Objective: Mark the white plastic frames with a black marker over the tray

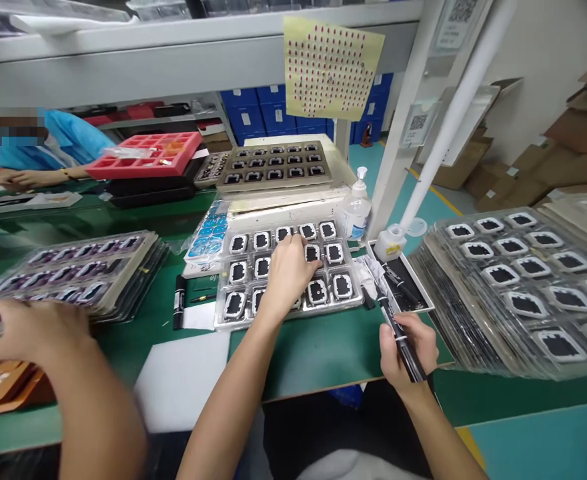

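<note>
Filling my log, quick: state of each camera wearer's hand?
Left hand: over the tray; grip cannot be told.
Right hand: closed, holding a black marker.

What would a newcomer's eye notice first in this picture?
Probably the yellow sheet, dotted red in rows, hanging near the top, slightly right of centre. Next, the bright red tray at upper left. Then, near the middle, the left hand over the clear tray, and at lower right, the right hand gripping a marker.

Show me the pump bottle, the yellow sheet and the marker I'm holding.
Pump bottle [357, 212], head view: its clear body.
Yellow sheet [333, 69], head view: its middle.
Held marker [400, 339], head view: its barrel.
</note>
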The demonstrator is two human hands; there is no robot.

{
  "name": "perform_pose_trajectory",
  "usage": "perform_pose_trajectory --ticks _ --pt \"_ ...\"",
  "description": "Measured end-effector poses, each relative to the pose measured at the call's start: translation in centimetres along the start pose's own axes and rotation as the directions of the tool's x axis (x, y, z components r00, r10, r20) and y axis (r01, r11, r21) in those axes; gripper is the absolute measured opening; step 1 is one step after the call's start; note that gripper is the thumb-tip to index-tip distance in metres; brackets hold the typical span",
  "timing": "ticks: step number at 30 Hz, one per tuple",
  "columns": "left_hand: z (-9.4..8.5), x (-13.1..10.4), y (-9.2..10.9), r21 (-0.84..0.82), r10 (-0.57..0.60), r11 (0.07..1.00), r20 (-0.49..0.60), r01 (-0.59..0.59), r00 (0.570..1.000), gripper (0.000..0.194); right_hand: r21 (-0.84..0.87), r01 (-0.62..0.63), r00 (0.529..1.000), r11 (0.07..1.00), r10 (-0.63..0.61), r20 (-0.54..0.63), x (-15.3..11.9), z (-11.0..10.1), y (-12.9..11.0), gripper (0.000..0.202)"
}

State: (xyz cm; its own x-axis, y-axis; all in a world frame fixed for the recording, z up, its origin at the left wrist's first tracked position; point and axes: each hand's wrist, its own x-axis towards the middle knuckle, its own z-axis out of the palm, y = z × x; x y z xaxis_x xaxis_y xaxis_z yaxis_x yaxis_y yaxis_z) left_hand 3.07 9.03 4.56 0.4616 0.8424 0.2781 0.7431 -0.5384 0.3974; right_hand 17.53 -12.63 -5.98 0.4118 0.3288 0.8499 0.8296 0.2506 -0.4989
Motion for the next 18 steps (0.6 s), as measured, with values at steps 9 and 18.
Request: perform_pose_trajectory --ticks 9,18 --pt "0.0 -0.6 -0.5 0.067 0.094 0.994 -0.064 -0.090 0.994 0.036 -0.002 -0.030 1.000 1.000 0.030 0.002 -0.2 -0.3 -0.1 0.040" --pt "0.7 -1.0 -0.9 -0.517 0.015 0.848 -0.192 -0.114 0.981 0.041 0.058 -0.126 0.991 0.990 0.123 0.055 0.6 -2.0 -0.7 0.017"
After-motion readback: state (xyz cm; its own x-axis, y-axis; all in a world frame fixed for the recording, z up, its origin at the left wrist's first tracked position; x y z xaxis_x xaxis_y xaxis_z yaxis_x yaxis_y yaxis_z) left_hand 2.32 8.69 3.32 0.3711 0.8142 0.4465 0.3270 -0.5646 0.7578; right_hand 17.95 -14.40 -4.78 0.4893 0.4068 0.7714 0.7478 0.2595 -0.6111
